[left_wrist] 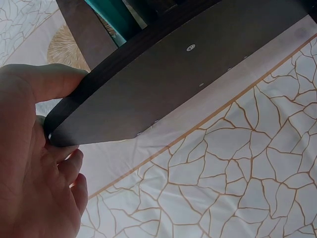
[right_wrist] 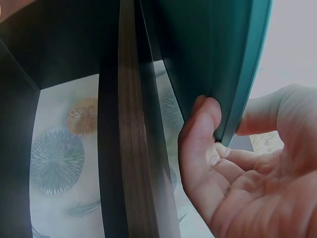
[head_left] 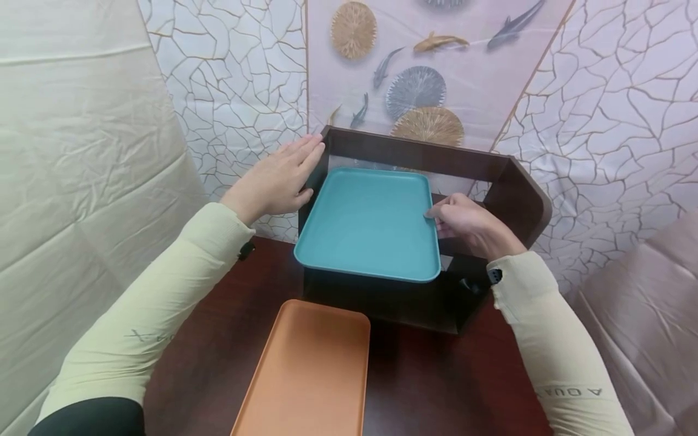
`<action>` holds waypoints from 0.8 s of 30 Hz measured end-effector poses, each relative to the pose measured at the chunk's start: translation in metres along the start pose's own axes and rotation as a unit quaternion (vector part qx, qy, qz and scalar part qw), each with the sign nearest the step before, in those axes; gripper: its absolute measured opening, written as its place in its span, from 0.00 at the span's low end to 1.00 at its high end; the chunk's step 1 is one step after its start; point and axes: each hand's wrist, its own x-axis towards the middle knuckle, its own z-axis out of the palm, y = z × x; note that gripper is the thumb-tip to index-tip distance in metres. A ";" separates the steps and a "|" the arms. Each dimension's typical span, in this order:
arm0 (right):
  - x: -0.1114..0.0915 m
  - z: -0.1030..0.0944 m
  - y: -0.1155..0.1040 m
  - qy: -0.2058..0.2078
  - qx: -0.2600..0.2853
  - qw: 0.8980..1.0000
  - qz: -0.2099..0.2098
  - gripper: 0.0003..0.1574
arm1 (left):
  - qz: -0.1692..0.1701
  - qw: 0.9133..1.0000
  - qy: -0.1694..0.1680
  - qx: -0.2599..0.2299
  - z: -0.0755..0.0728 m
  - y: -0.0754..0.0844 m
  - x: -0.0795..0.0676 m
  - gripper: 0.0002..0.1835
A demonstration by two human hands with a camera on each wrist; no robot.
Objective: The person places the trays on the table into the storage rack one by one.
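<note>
In the head view a teal rectangular tray [head_left: 376, 224] is tilted up against a dark brown wooden shelf [head_left: 420, 145]. My right hand [head_left: 471, 221] pinches the tray's right rim, thumb on the front face. From the right wrist, the fingers [right_wrist: 198, 144] curl behind the tray's teal edge [right_wrist: 237, 74]. Higher up on the left, my left hand [head_left: 280, 175] holds the upper corner of the shelf's side panel. The left wrist view shows the thumb [left_wrist: 59, 82] against the panel's dark edge [left_wrist: 114, 64], with the other fingers around the corner, partly hidden.
An orange tray [head_left: 322, 363] lies on the dark reddish table [head_left: 218, 339], in front of the shelf. Behind stands a patterned cloth backdrop [head_left: 234, 72] with fish and round leaf prints. Pale cloth [head_left: 82, 151] hangs at the left, more cloth [head_left: 649, 315] at the right.
</note>
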 end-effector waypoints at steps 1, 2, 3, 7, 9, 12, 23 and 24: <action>0.002 0.000 0.000 0.000 -0.002 1.000 0.003 0.16 | 0.000 1.000 0.000 0.001 0.000 0.000 0.000 0.44; 0.005 0.000 0.000 0.002 -0.002 1.000 0.005 0.17 | 0.000 1.000 -0.001 0.001 0.001 0.001 0.000 0.44; 0.007 0.000 0.000 0.003 -0.002 1.000 0.006 0.17 | -0.001 1.000 -0.001 0.000 0.001 0.001 0.000 0.44; 0.016 0.001 0.001 0.005 0.011 1.000 0.001 0.16 | -0.004 1.000 -0.003 -0.006 0.001 0.002 0.000 0.45; 0.019 0.002 0.002 0.004 0.020 1.000 -0.006 0.13 | -0.006 1.000 -0.003 -0.009 0.001 0.003 0.001 0.45; 0.023 0.004 0.003 0.003 0.027 1.000 -0.013 0.15 | -0.005 1.000 -0.002 -0.006 0.001 0.003 0.001 0.45; 0.030 0.005 0.000 0.001 0.019 1.000 0.010 0.14 | -0.009 1.000 -0.003 -0.002 0.000 0.002 0.000 0.45; 0.031 0.006 -0.001 0.001 0.018 1.000 0.013 0.14 | -0.009 1.000 -0.003 -0.003 -0.001 0.002 0.000 0.45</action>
